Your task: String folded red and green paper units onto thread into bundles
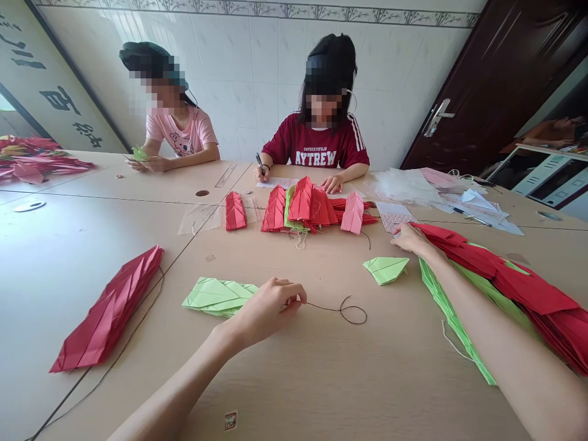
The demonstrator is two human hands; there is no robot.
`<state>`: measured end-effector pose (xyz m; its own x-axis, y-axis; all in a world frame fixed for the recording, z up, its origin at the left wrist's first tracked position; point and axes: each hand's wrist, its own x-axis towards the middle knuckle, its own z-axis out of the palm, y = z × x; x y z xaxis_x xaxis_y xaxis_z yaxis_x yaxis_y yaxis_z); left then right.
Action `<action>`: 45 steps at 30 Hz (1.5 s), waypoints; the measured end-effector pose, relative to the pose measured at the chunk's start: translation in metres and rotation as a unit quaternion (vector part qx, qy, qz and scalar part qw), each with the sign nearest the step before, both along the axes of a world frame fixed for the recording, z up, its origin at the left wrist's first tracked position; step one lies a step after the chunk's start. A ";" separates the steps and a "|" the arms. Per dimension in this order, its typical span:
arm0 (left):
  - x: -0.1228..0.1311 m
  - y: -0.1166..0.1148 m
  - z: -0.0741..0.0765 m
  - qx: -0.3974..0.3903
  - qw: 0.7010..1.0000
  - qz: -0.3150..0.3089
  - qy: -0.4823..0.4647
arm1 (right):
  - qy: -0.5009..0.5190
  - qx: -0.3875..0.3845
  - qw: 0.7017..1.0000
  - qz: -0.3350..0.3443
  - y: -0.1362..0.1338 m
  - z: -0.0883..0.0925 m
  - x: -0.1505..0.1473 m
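My left hand [271,305] is closed in a pinch at the right end of a light green folded paper piece [215,296], partly covering it. From its fingertips a thin dark cord [353,314] runs right and ends in a loose loop on the table. Farther out, my right hand [412,239] has its fingers bent together beside a printed sheet [395,215] and the far end of a red folded paper stack [509,275]. What those fingers hold, if anything, cannot be made out. A small green folded piece [386,270] lies between my hands.
A large dark red folded piece [108,312] with a long cord lies left. Red, green and pink folded pieces [303,205] stand mid-table. Across sit a person writing with a pen [260,164] and another holding green paper [140,153]. Plastic bags [407,184] lie back right.
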<state>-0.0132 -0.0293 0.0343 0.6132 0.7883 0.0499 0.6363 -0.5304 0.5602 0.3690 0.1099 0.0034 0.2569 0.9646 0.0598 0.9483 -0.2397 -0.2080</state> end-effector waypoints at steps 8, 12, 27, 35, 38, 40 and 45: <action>0.004 -0.002 0.005 -0.044 0.998 0.007 -0.037 | 0.198 -0.090 0.968 0.123 -0.051 0.050 -0.065; 0.005 -0.002 0.003 -0.040 0.996 0.013 -0.074 | 0.477 -0.226 0.782 0.331 -0.108 0.048 -0.144; 0.002 0.000 0.007 -0.049 0.999 -0.015 -0.014 | 0.353 -0.155 0.872 0.303 -0.130 0.048 -0.124; 0.007 -0.006 0.006 -0.018 0.999 -0.040 -0.006 | 0.109 -0.007 0.982 0.156 -0.062 0.044 -0.015; 0.010 -0.008 0.006 -0.027 0.999 -0.044 -0.017 | 0.074 -0.027 0.977 0.196 -0.053 0.032 -0.013; 0.011 -0.010 0.006 -0.037 0.998 -0.044 -0.029 | 0.049 -0.035 0.973 0.224 -0.051 0.025 -0.014; 0.012 -0.012 0.009 -0.113 0.990 -0.049 -0.070 | -0.024 -0.033 0.962 0.270 -0.053 0.017 -0.012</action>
